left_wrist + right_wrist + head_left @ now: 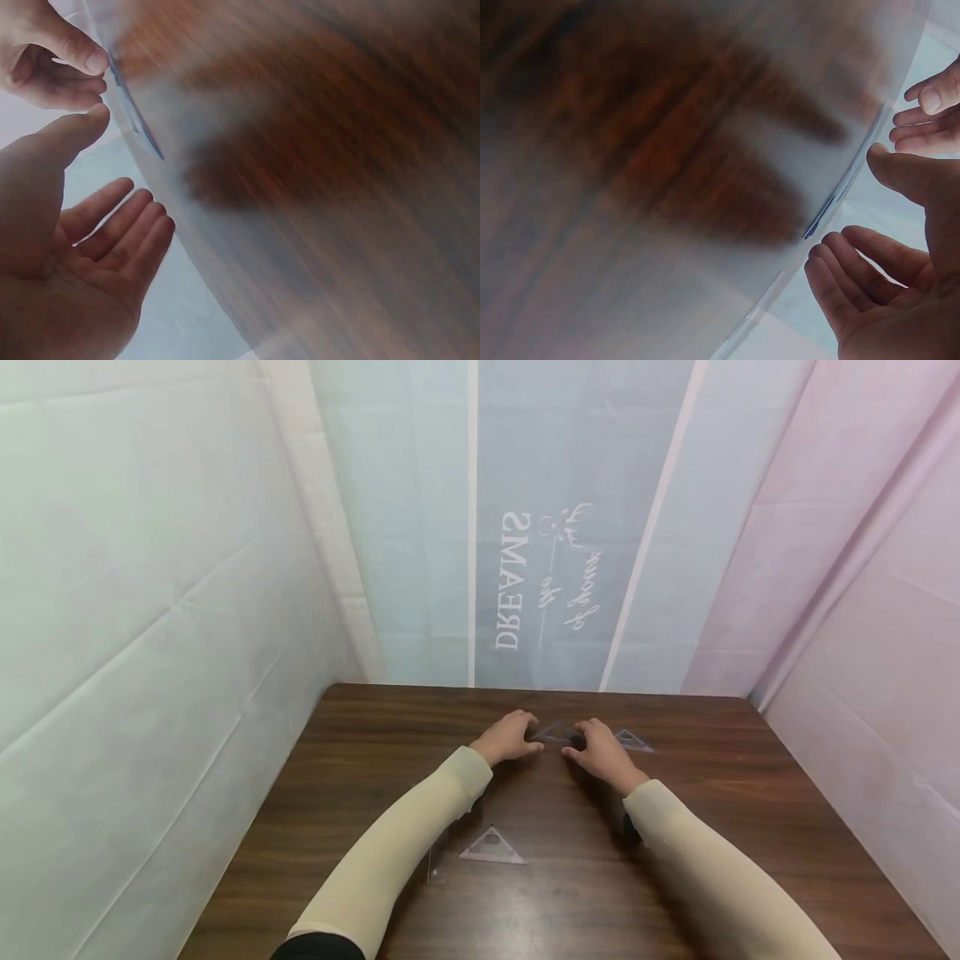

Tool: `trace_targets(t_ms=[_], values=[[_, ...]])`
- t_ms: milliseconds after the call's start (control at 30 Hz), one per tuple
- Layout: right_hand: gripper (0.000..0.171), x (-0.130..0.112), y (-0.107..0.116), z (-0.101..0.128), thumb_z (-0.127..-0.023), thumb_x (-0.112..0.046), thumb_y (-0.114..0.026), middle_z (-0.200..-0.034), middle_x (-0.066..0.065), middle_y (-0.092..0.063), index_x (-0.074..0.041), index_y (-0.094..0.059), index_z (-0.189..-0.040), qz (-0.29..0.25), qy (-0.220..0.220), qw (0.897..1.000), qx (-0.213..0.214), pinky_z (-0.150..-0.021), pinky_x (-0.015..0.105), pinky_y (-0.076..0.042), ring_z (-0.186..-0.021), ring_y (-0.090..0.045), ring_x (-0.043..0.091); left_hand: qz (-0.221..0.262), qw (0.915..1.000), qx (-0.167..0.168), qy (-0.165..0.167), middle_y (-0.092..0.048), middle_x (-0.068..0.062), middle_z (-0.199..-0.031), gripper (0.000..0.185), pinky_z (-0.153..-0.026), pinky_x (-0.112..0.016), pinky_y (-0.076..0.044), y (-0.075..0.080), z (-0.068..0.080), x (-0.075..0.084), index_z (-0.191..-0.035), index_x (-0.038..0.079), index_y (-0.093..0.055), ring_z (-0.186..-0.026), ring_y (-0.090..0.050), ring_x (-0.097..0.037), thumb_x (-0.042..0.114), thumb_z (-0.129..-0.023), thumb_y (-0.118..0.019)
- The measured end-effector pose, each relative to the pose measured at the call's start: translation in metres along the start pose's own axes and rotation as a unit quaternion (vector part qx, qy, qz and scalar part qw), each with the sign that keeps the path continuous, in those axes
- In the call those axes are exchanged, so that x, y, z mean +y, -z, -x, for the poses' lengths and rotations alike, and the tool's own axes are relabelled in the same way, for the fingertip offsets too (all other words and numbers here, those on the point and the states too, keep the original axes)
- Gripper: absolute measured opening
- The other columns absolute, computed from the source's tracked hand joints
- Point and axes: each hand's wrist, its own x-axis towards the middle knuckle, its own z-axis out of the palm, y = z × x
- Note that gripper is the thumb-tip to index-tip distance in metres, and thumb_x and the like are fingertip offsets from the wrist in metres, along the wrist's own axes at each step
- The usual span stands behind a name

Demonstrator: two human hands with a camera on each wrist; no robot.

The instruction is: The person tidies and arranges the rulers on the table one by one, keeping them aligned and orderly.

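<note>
Both hands meet at a clear triangle (pixel 557 732) lying at the table's (pixel 750 827) twelve o'clock end. The left hand (pixel 508 739) is relaxed and open beside it; the right hand (pixel 602 752) pinches its edge.

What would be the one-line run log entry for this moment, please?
left hand: at clear triangle, grip unclear | right hand: at same triangle, grip unclear | second triangle: near, untouched | third triangle: right, untouched
</note>
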Motion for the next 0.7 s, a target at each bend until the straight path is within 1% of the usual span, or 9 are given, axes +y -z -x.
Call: trace_targets(t_ms=[133,233,300,367,467,533,700], values=[[0.059,0.001,-0.003,-0.005,-0.101,-0.025,-0.079,-0.131,0.031,-0.06,0.013,-0.059,-0.141,0.006,-0.001,1.0,-0.002,-0.101,0.063,-0.051,-0.122,-0.06,0.048,0.004,0.9999,-0.007,-0.012,-0.06,-0.011,-0.148,0.056,-0.113,-0.034,-0.048,-0.001,-0.003,0.0,-0.15,0.005,-0.058,-0.136,-0.058,-0.022,0.035,-0.105,-0.073],[0.053,0.004,-0.004,-0.009,-0.1,-0.023,-0.08,-0.124,0.029,-0.062,0.013,-0.063,-0.135,0.015,0.002,1.0,-0.002,-0.097,0.061,-0.053,-0.115,-0.062,0.045,0.008,0.9998,-0.006,-0.02,-0.059,-0.011,-0.149,0.056,-0.114,-0.034,-0.047,-0.002,-0.007,0.001,-0.151,0.005,-0.057,-0.137,-0.058,-0.022,0.034,-0.106,-0.072],[0.049,0.005,-0.004,-0.012,-0.099,-0.023,-0.081,-0.119,0.027,-0.063,0.012,-0.067,-0.129,0.021,0.002,1.0,-0.004,-0.093,0.059,-0.054,-0.109,-0.064,0.042,0.005,0.9998,-0.002,-0.019,-0.06,-0.011,-0.148,0.055,-0.114,-0.034,-0.047,-0.005,-0.011,0.002,-0.151,0.005,-0.058,-0.137,-0.058,-0.023,0.033,-0.106,-0.072],[0.044,0.005,-0.003,-0.015,-0.098,-0.023,-0.081,-0.114,0.025,-0.064,0.011,-0.069,-0.123,0.025,0.005,1.0,-0.008,-0.089,0.057,-0.055,-0.103,-0.065,0.039,0.0,1.0,0.004,-0.009,-0.062,-0.01,-0.146,0.054,-0.113,-0.035,-0.048,-0.008,-0.014,0.001,-0.149,0.006,-0.059,-0.136,-0.058,-0.023,0.035,-0.105,-0.073],[0.042,0.004,-0.003,-0.02,-0.098,-0.022,-0.082,-0.112,0.023,-0.064,0.012,-0.071,-0.121,0.025,0.006,1.0,-0.015,-0.089,0.055,-0.056,-0.101,-0.065,0.038,-0.009,0.9998,0.013,0.013,-0.063,-0.009,-0.142,0.051,-0.112,-0.036,-0.049,-0.01,-0.014,0.0,-0.146,0.007,-0.062,-0.134,-0.058,-0.023,0.035,-0.105,-0.073],[0.042,0.004,-0.002,-0.024,-0.098,-0.021,-0.082,-0.111,0.024,-0.064,0.013,-0.071,-0.121,0.022,0.004,1.0,-0.02,-0.09,0.056,-0.056,-0.103,-0.066,0.039,-0.012,0.9994,0.018,0.026,-0.063,-0.009,-0.14,0.049,-0.111,-0.037,-0.05,-0.011,-0.015,0.0,-0.145,0.008,-0.064,-0.133,-0.058,-0.024,0.036,-0.105,-0.073],[0.042,0.004,0.0,-0.03,-0.098,-0.02,-0.082,-0.113,0.025,-0.064,0.013,-0.072,-0.122,0.01,-0.014,0.999,-0.027,-0.093,0.057,-0.057,-0.107,-0.067,0.042,-0.028,0.9979,0.037,0.044,-0.065,-0.006,-0.133,0.045,-0.103,-0.039,-0.054,-0.014,-0.02,0.001,-0.141,0.011,-0.068,-0.125,-0.06,-0.023,0.037,-0.104,-0.074]])
